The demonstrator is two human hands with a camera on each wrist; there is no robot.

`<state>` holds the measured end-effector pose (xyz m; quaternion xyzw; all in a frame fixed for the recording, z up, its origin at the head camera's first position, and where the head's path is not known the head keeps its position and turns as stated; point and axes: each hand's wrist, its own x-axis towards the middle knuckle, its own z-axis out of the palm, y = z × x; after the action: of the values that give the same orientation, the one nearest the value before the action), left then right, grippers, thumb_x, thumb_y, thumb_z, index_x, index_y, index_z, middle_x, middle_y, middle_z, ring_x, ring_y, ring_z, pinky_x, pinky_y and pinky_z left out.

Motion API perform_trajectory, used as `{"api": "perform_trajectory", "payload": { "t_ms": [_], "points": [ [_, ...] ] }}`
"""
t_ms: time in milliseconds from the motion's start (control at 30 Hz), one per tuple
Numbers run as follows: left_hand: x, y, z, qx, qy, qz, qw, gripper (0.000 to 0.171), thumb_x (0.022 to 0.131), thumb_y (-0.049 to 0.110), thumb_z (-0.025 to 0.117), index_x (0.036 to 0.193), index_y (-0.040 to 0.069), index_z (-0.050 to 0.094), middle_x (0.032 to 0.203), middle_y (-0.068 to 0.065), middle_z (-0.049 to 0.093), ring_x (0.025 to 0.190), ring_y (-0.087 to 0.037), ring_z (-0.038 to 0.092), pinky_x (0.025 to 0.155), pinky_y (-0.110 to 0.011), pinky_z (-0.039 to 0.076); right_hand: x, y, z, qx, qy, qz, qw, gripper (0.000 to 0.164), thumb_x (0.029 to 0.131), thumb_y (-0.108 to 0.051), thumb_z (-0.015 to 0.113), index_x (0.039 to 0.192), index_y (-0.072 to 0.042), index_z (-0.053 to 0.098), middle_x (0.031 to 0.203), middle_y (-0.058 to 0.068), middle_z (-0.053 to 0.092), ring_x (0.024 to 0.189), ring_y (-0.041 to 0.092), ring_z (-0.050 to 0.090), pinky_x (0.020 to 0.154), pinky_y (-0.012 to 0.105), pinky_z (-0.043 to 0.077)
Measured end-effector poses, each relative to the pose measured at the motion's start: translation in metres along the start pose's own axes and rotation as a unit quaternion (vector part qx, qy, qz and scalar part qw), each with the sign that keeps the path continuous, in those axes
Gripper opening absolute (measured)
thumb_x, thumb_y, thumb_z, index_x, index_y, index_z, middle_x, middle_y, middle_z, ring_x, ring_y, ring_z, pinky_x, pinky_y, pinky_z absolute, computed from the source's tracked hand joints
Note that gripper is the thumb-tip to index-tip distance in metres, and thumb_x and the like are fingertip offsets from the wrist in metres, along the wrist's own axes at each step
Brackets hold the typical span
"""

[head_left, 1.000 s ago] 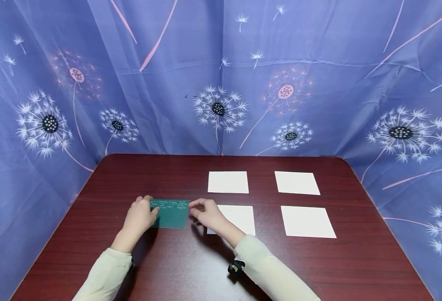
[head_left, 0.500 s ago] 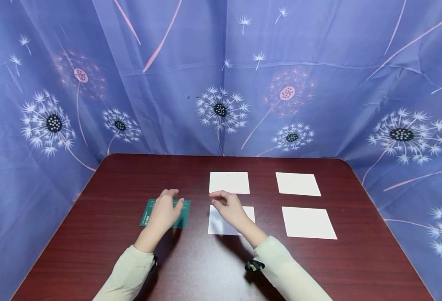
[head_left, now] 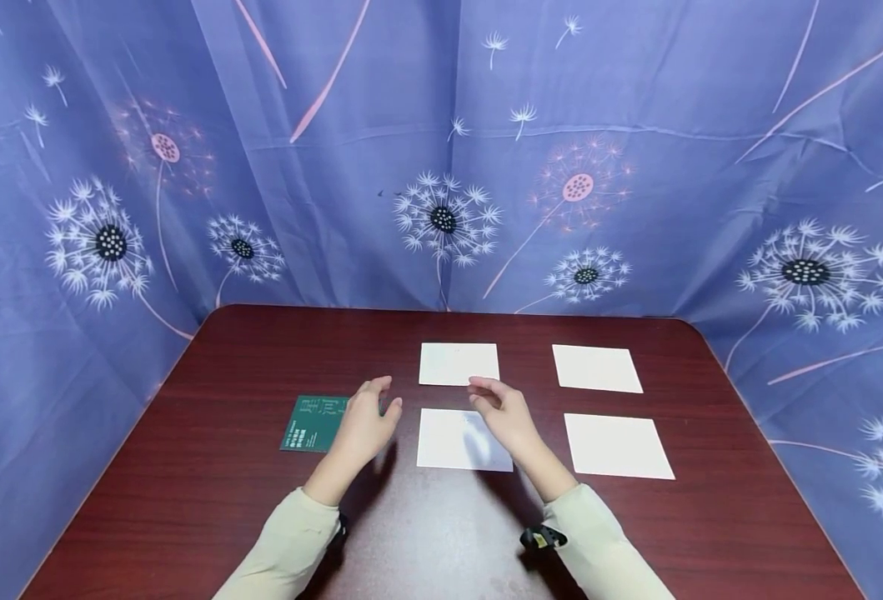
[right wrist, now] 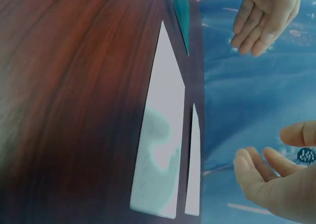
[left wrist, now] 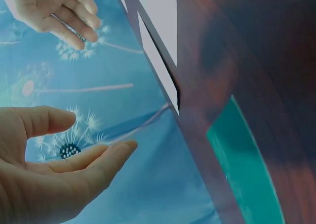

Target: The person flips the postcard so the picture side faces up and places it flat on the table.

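A green card with pale printed characters [head_left: 312, 423] lies flat on the left part of the table, its right part hidden behind my left hand [head_left: 366, 427]. That hand hovers above the table with nothing in it, thumb and fingers apart, as the left wrist view also shows. My right hand [head_left: 514, 423] is raised over the near middle white card [head_left: 452, 442] and casts a shadow on it. Its fingers are loosely bent and hold nothing in the right wrist view. Between the two hands there is a gap.
Beyond the near middle card lies another white card [head_left: 449, 364]. Two more, a far one [head_left: 597, 368] and a near one [head_left: 619, 446], lie to the right. The dark red table [head_left: 261, 517] meets a blue dandelion-print curtain [head_left: 336, 225] at its back and sides.
My left hand has left the green card and moved right. My right hand has moved right from beside that card to above the near middle white card. The green card stays on the table.
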<state>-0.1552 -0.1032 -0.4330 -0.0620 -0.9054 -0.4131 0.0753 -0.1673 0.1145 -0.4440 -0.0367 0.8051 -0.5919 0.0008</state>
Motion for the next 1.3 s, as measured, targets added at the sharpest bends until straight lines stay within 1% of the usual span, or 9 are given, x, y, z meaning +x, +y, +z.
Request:
{"api": "perform_trajectory", "payload": {
  "t_ms": [200, 300, 400, 600, 800, 933, 1067, 1200, 1300],
  "points": [
    [-0.001, 0.003, 0.011, -0.033, -0.042, -0.025, 0.9983, 0.048, 0.091, 0.008, 0.060, 0.132, -0.013, 0.046, 0.127, -0.027, 0.055, 0.117, -0.040, 0.053, 0.095, -0.051, 0.046, -0.006, 0.010, -0.017, -0.009, 0.003, 0.048, 0.999, 0.044, 0.095, -0.008, 0.054, 0.137, 0.004, 0.047, 0.128, 0.023, 0.057, 0.116, 0.036, 0.056, 0.098, 0.048, 0.045],
    [-0.002, 0.001, 0.017, -0.040, -0.055, -0.033, 0.9971, 0.049, 0.091, 0.007, 0.059, 0.133, -0.014, 0.044, 0.129, -0.028, 0.053, 0.119, -0.041, 0.052, 0.097, -0.051, 0.044, -0.009, 0.016, -0.024, -0.015, 0.002, 0.061, 0.998, 0.046, 0.097, -0.010, 0.052, 0.140, 0.004, 0.043, 0.133, 0.025, 0.053, 0.120, 0.038, 0.053, 0.100, 0.050, 0.043],
    [-0.002, -0.002, 0.022, -0.046, -0.070, -0.035, 0.9959, 0.050, 0.091, 0.006, 0.058, 0.134, -0.015, 0.043, 0.130, -0.029, 0.052, 0.120, -0.042, 0.052, 0.099, -0.051, 0.043, -0.012, 0.021, -0.030, -0.023, 0.006, 0.073, 0.997, 0.047, 0.097, -0.010, 0.052, 0.140, 0.005, 0.042, 0.134, 0.026, 0.051, 0.120, 0.039, 0.052, 0.099, 0.049, 0.044],
    [-0.004, -0.006, 0.029, -0.022, -0.098, -0.017, 0.9947, 0.052, 0.088, 0.002, 0.060, 0.133, -0.016, 0.043, 0.129, -0.030, 0.052, 0.118, -0.042, 0.053, 0.099, -0.051, 0.043, -0.016, 0.029, -0.037, -0.045, -0.009, 0.091, 0.995, 0.050, 0.096, -0.009, 0.051, 0.141, 0.010, 0.037, 0.136, 0.030, 0.047, 0.121, 0.041, 0.051, 0.098, 0.048, 0.045],
    [-0.007, -0.007, 0.035, -0.027, -0.137, -0.042, 0.9893, 0.052, 0.089, 0.004, 0.061, 0.134, -0.016, 0.043, 0.130, -0.031, 0.052, 0.120, -0.043, 0.050, 0.101, -0.052, 0.041, -0.023, 0.031, -0.042, -0.071, -0.024, 0.102, 0.992, 0.053, 0.095, -0.007, 0.050, 0.141, 0.014, 0.034, 0.136, 0.034, 0.045, 0.123, 0.044, 0.048, 0.099, 0.051, 0.043],
    [-0.008, -0.008, 0.039, -0.019, -0.151, -0.049, 0.9871, 0.053, 0.089, 0.005, 0.061, 0.134, -0.017, 0.042, 0.131, -0.032, 0.051, 0.124, -0.043, 0.047, 0.103, -0.052, 0.039, -0.028, 0.031, -0.043, -0.076, -0.035, 0.107, 0.991, 0.052, 0.095, -0.007, 0.049, 0.139, 0.015, 0.035, 0.135, 0.035, 0.045, 0.124, 0.045, 0.047, 0.100, 0.052, 0.042],
    [-0.009, -0.008, 0.041, -0.003, -0.154, -0.044, 0.9870, 0.053, 0.088, 0.005, 0.063, 0.131, -0.018, 0.044, 0.129, -0.033, 0.052, 0.124, -0.044, 0.046, 0.103, -0.053, 0.038, -0.033, 0.033, -0.042, -0.082, -0.043, 0.111, 0.990, 0.051, 0.095, -0.007, 0.049, 0.139, 0.015, 0.036, 0.138, 0.033, 0.044, 0.127, 0.045, 0.043, 0.104, 0.054, 0.036],
    [-0.010, -0.007, 0.043, 0.009, -0.155, -0.040, 0.9871, 0.052, 0.086, 0.004, 0.064, 0.129, -0.018, 0.046, 0.123, -0.033, 0.056, 0.117, -0.042, 0.052, 0.100, -0.052, 0.041, -0.037, 0.033, -0.039, -0.093, -0.047, 0.106, 0.989, 0.051, 0.095, -0.007, 0.051, 0.139, 0.015, 0.036, 0.140, 0.031, 0.042, 0.131, 0.045, 0.038, 0.108, 0.055, 0.031],
    [-0.011, -0.006, 0.045, 0.008, -0.155, -0.042, 0.9870, 0.052, 0.086, 0.004, 0.064, 0.130, -0.017, 0.046, 0.119, -0.032, 0.058, 0.111, -0.040, 0.055, 0.099, -0.051, 0.042, -0.039, 0.032, -0.036, -0.097, -0.056, 0.102, 0.988, 0.052, 0.094, -0.007, 0.052, 0.139, 0.016, 0.036, 0.140, 0.032, 0.042, 0.133, 0.045, 0.035, 0.109, 0.056, 0.028]
  ]
}}
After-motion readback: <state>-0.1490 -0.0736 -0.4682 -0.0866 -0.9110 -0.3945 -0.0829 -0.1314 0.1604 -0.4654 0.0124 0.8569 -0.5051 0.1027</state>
